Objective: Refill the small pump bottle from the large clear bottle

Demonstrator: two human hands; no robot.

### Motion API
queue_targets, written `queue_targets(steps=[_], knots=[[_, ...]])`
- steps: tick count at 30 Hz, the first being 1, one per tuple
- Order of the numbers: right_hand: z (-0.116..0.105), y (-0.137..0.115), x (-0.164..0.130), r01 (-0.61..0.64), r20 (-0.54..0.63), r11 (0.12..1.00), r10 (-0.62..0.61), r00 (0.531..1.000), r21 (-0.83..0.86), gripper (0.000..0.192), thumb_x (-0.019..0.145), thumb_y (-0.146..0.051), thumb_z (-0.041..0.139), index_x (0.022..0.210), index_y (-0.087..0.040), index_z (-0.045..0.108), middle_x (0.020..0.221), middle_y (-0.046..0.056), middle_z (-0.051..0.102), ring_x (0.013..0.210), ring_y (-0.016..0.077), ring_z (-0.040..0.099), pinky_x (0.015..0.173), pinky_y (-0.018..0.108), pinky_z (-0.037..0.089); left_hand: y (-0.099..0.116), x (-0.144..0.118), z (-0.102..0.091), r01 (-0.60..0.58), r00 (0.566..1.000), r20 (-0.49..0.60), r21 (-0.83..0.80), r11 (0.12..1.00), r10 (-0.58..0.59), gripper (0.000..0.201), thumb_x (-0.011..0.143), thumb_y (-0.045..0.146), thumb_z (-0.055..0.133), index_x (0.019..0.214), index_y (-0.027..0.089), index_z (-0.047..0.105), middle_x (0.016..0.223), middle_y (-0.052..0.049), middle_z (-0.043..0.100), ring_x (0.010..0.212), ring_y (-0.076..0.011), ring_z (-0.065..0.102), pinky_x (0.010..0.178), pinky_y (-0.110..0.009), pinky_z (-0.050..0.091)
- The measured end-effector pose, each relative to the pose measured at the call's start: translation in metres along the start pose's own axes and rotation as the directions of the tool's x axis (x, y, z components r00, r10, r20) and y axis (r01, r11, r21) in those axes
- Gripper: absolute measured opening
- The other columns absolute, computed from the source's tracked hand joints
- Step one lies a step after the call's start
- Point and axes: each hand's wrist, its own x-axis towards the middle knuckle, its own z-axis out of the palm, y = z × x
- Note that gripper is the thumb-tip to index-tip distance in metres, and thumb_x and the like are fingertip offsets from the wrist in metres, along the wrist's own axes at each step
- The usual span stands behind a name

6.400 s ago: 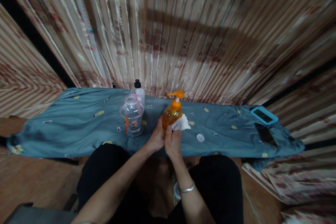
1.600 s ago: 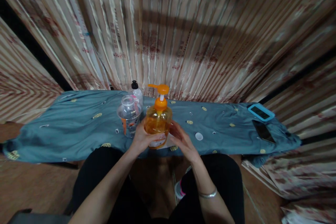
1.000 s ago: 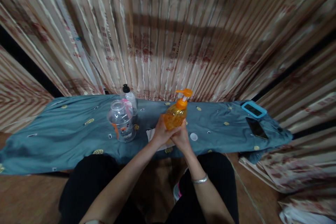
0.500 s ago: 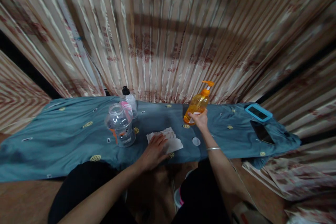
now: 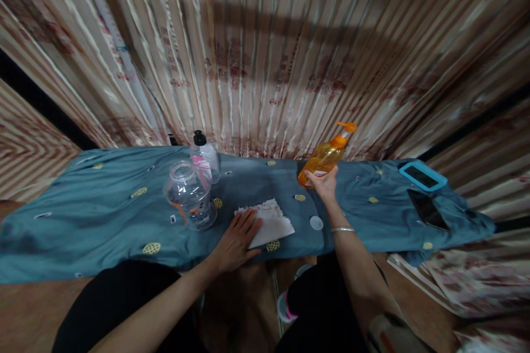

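Striped curtain backdrop behind a teal patterned cloth-covered table point(image 5: 103, 215), left hand point(image 5: 236, 240) spread flat on a white paper tissue point(image 5: 269, 222), right hand point(image 5: 325, 185) clasping a tilted orange pump soap bottle point(image 5: 325, 157) at the table's far edge, clear plastic jar point(image 5: 189, 196) well to the left.

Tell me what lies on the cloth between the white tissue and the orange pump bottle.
In the head view, only blue cloth with a small yellow printed motif lies between the tissue and the pump bottle; a small white disc sits just right of the tissue.
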Motion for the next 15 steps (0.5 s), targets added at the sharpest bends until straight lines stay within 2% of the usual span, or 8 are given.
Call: queue_targets(steps=[5,8,12,15], knots=[[-0.002,-0.004,-0.003,-0.019,0.02,1.0,0.018,1.0,0.022,0.13,0.051,-0.054,0.083,0.154,-0.002,0.024,0.135,0.024,0.057,0.12,0.0352,0.059,0.105,0.043,0.044,0.001,-0.002,0.002,0.024,1.0,-0.015,0.044,0.999,-0.023,0.074,0.093,0.05,0.063,0.155,0.018,0.037,0.164,-0.023,0.034,0.155,-0.0403,0.026,0.122,-0.063,0.026],[-0.003,-0.005,-0.002,-0.015,0.038,0.999,0.013,0.999,0.047,0.138,0.048,-0.055,0.083,0.157,-0.002,0.016,0.137,0.024,0.055,0.123,0.036,0.057,0.106,0.042,0.044,0.0,-0.005,0.003,0.029,0.999,-0.045,0.057,0.998,-0.027,0.071,0.095,0.048,0.061,0.155,0.019,0.038,0.163,-0.022,0.036,0.154,-0.0389,0.028,0.123,-0.062,0.026],[-0.003,-0.003,-0.001,-0.017,0.064,0.998,0.013,0.998,0.059,0.141,0.044,-0.058,0.082,0.156,-0.003,0.017,0.137,0.023,0.055,0.122,0.0379,0.058,0.105,0.044,0.044,-0.003,-0.01,0.004,0.018,0.998,-0.065,0.1,0.995,-0.011,0.067,0.099,0.049,0.053,0.157,0.021,0.036,0.163,-0.02,0.038,0.153,-0.0359,0.032,0.123,-0.06,0.028],[-0.003,-0.005,-0.004,-0.044,0.084,0.998,0.041,0.996,0.034,0.135,0.043,-0.057,0.081,0.152,-0.002,0.023,0.133,0.024,0.058,0.117,0.0393,0.06,0.103,0.046,0.045,-0.005,-0.013,0.005,0.013,0.996,-0.084,0.121,0.993,-0.003,0.066,0.099,0.047,0.054,0.157,0.021,0.036,0.162,-0.019,0.04,0.152,-0.0346,0.035,0.123,-0.057,0.029]])
